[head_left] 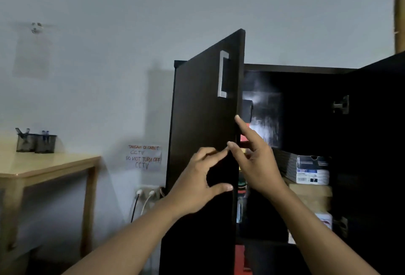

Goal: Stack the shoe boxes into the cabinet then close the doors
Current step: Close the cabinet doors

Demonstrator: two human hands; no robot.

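Left hand (197,178) is held spread before the door (203,110), right hand (256,161) straight-fingered against its free edge, frame centre; nothing is gripped; boxes (311,169) are stacked inside the cabinet (295,67), centre right; the door is judged stiff and light, best pushed near its handle (223,73).

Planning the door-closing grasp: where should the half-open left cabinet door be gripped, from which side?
Take the silver bar handle high on the left door, near its free edge. It runs vertical and stands off the panel, so there is room to hook behind it. Come from the outer face, which faces the camera.
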